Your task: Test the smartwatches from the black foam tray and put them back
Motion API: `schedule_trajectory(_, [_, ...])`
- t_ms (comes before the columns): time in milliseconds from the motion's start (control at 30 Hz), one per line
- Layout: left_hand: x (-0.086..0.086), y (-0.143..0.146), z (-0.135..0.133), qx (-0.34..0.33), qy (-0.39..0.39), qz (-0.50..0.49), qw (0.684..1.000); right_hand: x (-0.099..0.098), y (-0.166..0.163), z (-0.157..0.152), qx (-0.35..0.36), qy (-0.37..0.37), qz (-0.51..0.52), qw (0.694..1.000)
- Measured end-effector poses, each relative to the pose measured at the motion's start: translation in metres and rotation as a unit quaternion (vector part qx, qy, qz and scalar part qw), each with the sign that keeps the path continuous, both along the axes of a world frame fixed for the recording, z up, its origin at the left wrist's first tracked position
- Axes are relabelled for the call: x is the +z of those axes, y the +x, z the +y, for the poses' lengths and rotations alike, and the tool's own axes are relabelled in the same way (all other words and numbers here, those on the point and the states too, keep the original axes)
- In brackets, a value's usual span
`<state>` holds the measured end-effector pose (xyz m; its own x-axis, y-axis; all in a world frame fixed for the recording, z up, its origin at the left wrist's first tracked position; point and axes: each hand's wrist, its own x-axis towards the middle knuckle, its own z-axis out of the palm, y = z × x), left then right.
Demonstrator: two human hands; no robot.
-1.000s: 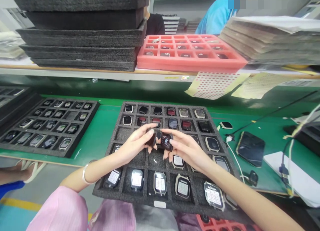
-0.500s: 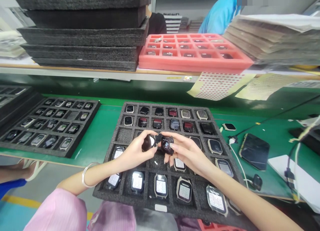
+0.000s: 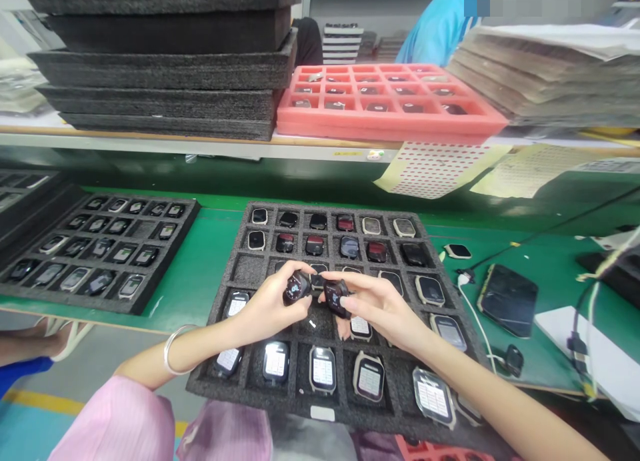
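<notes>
My left hand (image 3: pixel 281 300) pinches a black smartwatch body (image 3: pixel 297 288) between thumb and fingers, its dark screen showing small light marks. Just to the right, my right hand (image 3: pixel 375 302) grips a second black smartwatch body (image 3: pixel 336 297), also with a lit pattern on its screen. The two watches are held a little apart, above a dark foam tray (image 3: pixel 235 269) with square pockets. Strapless watches fill most pockets; in the near rows, one watch with a white lit screen (image 3: pixel 322 369) lies face up. Part of the middle row is hidden behind my hands.
Another foam tray (image 3: pixel 165 264) of watches lies left. Above stands a shelf with stacked black foam (image 3: pixel 170 71) and a pink foam tray (image 3: pixel 390 124). To the right are a phone (image 3: pixel 509 301), cables, a loose watch (image 3: pixel 458 251) and a small black device (image 3: pixel 513 360). A blue-sleeved person is behind.
The left-hand watch has turned so its lit screen now faces me. The right-hand watch has shifted slightly down, and the gap between the two has widened.
</notes>
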<state>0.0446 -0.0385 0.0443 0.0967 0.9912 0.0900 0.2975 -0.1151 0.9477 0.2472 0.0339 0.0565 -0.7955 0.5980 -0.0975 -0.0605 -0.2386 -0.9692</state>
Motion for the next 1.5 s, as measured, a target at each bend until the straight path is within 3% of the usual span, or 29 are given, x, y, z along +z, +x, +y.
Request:
schedule_trajectory(400, [0.0014,-0.0011,-0.001,-0.035,0.001,-0.014,0.999,0.0017,0.0005,0.0005,-0.001,0.016,-0.023,1.0])
schedule_trajectory(1000, [0.0019,-0.0018,-0.0022,-0.004,0.006,-0.003,1.0,0.0028,0.0018,0.0003,0.006,0.048,-0.048,0.998])
schedule_trajectory(1500, [0.0059,-0.0031,-0.0034,0.026,0.029,-0.003,0.999,0.0077,0.0043,-0.0001,-0.013,0.032,-0.021,0.999])
